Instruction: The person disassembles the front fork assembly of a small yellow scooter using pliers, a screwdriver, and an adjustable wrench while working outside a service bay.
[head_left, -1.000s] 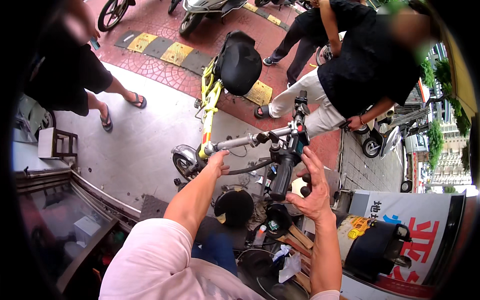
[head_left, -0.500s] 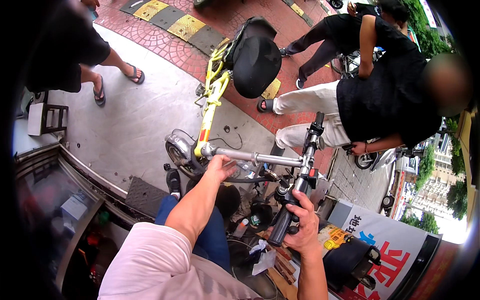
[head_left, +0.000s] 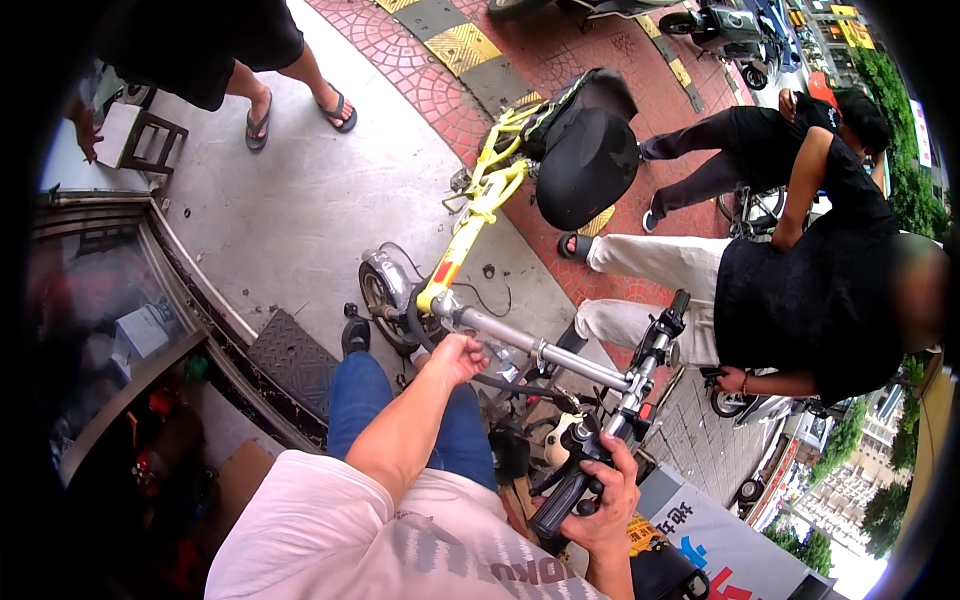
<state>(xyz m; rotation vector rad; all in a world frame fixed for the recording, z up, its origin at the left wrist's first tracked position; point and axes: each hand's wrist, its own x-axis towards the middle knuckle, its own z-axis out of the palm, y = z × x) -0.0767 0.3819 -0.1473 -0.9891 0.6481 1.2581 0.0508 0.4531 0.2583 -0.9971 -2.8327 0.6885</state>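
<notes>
A yellow folding electric bike point(head_left: 462, 235) with a black seat point(head_left: 585, 170) stands angled before me, its silver stem point(head_left: 540, 352) running down to the right. My left hand point(head_left: 462, 358) is at the lower end of the stem, beside a black cable, fingers curled; what they hold is hidden. My right hand point(head_left: 598, 495) is closed on the black handlebar grip point(head_left: 560, 500) at the lower right. The front wheel point(head_left: 385, 300) is by my shoe.
People in dark tops point(head_left: 800, 300) stand at right; sandalled feet point(head_left: 335, 108) at upper left. A small stool point(head_left: 150, 140), glass display case point(head_left: 110, 330) and ridged ramp point(head_left: 290, 355) are at left. Scooters point(head_left: 720, 40) stand behind; a signboard point(head_left: 700, 530) is at lower right.
The view has swung, so the bike sits further right and more of my legs shows. My left hand's fingers have curled more; my right hand has closed round the grip.
</notes>
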